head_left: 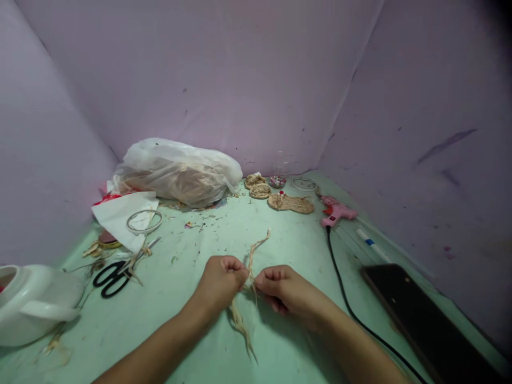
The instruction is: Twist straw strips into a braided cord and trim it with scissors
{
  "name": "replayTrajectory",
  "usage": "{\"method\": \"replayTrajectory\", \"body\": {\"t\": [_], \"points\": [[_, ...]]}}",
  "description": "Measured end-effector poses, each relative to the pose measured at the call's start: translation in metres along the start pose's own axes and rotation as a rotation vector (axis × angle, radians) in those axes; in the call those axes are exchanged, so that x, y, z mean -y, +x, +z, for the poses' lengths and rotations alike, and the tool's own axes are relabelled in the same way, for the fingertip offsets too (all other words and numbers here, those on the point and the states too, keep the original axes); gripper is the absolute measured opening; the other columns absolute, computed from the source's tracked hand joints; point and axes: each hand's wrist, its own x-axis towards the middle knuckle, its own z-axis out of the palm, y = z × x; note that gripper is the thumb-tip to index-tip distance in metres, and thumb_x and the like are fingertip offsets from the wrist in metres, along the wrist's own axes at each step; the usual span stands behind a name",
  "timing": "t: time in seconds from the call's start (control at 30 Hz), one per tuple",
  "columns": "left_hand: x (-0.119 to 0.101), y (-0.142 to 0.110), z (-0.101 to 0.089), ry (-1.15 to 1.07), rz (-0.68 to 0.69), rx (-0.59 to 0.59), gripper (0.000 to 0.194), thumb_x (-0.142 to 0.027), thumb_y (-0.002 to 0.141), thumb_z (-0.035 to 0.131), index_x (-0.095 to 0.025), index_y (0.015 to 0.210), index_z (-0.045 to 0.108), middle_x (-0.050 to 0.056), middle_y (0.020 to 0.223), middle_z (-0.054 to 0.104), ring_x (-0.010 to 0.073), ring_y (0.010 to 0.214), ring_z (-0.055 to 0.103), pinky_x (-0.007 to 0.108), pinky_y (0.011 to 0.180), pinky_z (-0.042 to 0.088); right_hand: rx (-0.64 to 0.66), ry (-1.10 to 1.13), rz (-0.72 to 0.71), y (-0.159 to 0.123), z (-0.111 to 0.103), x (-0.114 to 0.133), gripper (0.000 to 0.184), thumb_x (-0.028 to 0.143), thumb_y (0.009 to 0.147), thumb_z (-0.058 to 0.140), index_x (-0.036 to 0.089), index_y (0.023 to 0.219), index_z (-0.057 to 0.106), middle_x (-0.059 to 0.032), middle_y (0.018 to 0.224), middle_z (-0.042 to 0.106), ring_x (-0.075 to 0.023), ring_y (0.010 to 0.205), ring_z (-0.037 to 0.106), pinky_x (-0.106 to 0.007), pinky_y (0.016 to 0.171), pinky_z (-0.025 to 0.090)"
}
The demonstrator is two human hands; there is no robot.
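Between my hands is a thin braid (251, 258) of pale dried fibre, its plaited part rising to a bent tip and its loose strands hanging toward me. My left hand (226, 274) pinches it from the left, thumb and finger pressed together. From the right, my right hand (282, 288) pinches strands at the braid's lower end, fingers curled. The hands almost meet over the green table. Farther back lie a woven sole-shaped piece (290, 203) with a red bead and small woven rounds (260, 191).
Black-handled scissors (116, 278), a white ring (144, 222) on paper and a white pot (34, 304) stand left. A plastic bag (180, 170) of fibre lies at the back. Right are a pink glue gun (338, 210), its black cord (340, 288) and a dark phone-like slab (424, 325).
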Motion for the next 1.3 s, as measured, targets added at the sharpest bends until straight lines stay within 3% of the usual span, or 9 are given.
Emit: {"method": "replayTrajectory", "body": {"t": [0.13,0.23,0.3,0.37,0.5,0.57,0.9,1.1,1.3], "points": [[-0.004,0.001,-0.005,-0.034,-0.016,-0.042,0.008,-0.020,0.053,0.052,-0.014,0.050,0.051,-0.005,0.039,0.041,0.0052,0.040,0.030,0.021,0.043,0.020,-0.082,-0.427,-0.077,-0.006,-0.027,0.000,0.020,0.026,0.071,0.052,0.016,0.054,0.057,-0.0002,0.045,0.053,-0.0095,0.041,0.044,-0.022,0.043,0.030],[-0.004,0.001,-0.005,-0.022,-0.017,-0.025,0.006,-0.018,0.052,0.050,-0.013,0.050,0.053,-0.004,0.039,0.043,0.0053,0.041,0.031,0.021,0.044,0.021,-0.528,-0.572,-0.277,-0.009,-0.040,0.003,0.016,0.028,0.071,0.054,0.018,0.068,0.067,-0.0051,0.065,0.064,-0.0156,0.058,0.054,-0.024,0.050,0.035],[-0.003,0.000,-0.003,-0.020,-0.015,-0.002,0.007,-0.018,0.052,0.049,-0.012,0.051,0.054,-0.004,0.039,0.044,0.0054,0.041,0.031,0.021,0.044,0.021,-0.703,-0.450,-0.347,-0.010,-0.037,0.007,0.021,0.029,0.072,0.053,0.018,0.082,0.068,-0.0063,0.072,0.066,-0.0159,0.057,0.055,-0.025,0.048,0.037],[-0.003,-0.002,-0.001,-0.024,-0.015,0.027,0.008,-0.020,0.053,0.051,-0.012,0.052,0.053,-0.004,0.040,0.043,0.0053,0.041,0.031,0.021,0.044,0.020,-0.584,-0.187,-0.262,-0.009,-0.025,0.009,0.023,0.028,0.073,0.052,0.017,0.088,0.066,-0.0062,0.070,0.065,-0.0126,0.045,0.051,-0.023,0.039,0.034],[-0.003,-0.006,0.004,-0.056,-0.007,0.085,0.014,-0.026,0.056,0.055,-0.013,0.053,0.052,-0.004,0.040,0.044,0.0057,0.041,0.033,0.021,0.044,0.022,-0.053,0.279,-0.051,-0.004,0.006,0.008,0.016,0.021,0.076,0.048,0.012,0.075,0.061,-0.0083,0.076,0.064,-0.0080,0.037,0.051,-0.019,0.030,0.034],[-0.003,-0.007,0.006,-0.069,0.001,0.115,0.015,-0.028,0.058,0.055,-0.013,0.054,0.051,-0.003,0.042,0.047,0.0068,0.042,0.037,0.022,0.046,0.025,0.037,0.356,-0.027,-0.001,0.012,0.005,0.021,0.017,0.079,0.045,0.010,0.064,0.058,-0.0064,0.068,0.061,-0.0063,0.036,0.050,-0.017,0.030,0.036],[-0.002,-0.004,0.004,-0.097,-0.003,0.148,0.015,-0.027,0.057,0.057,-0.013,0.055,0.052,-0.002,0.044,0.049,0.0072,0.043,0.039,0.021,0.046,0.027,0.084,0.550,-0.008,0.005,0.001,-0.001,0.022,0.011,0.078,0.046,0.010,0.057,0.053,0.0013,0.051,0.050,-0.0019,0.035,0.042,-0.012,0.032,0.033],[-0.003,-0.003,0.002,-0.051,0.008,0.096,0.010,-0.022,0.056,0.055,-0.013,0.054,0.052,-0.002,0.042,0.047,0.0069,0.042,0.037,0.021,0.045,0.026,-0.020,0.418,-0.096,0.006,0.006,-0.003,0.018,0.022,0.064,0.068,0.012,0.061,0.053,0.0021,0.051,0.055,-0.0024,0.036,0.043,-0.013,0.033,0.032],[-0.002,-0.006,0.003,0.150,0.099,0.056,0.008,-0.018,0.059,0.051,-0.013,0.054,0.053,-0.001,0.045,0.049,0.0084,0.044,0.039,0.021,0.045,0.028,-0.106,0.228,-0.091,0.007,0.008,-0.003,0.022,0.025,0.064,0.065,0.015,0.055,0.048,0.0041,0.041,0.051,-0.0042,0.031,0.041,-0.016,0.030,0.030]]}}
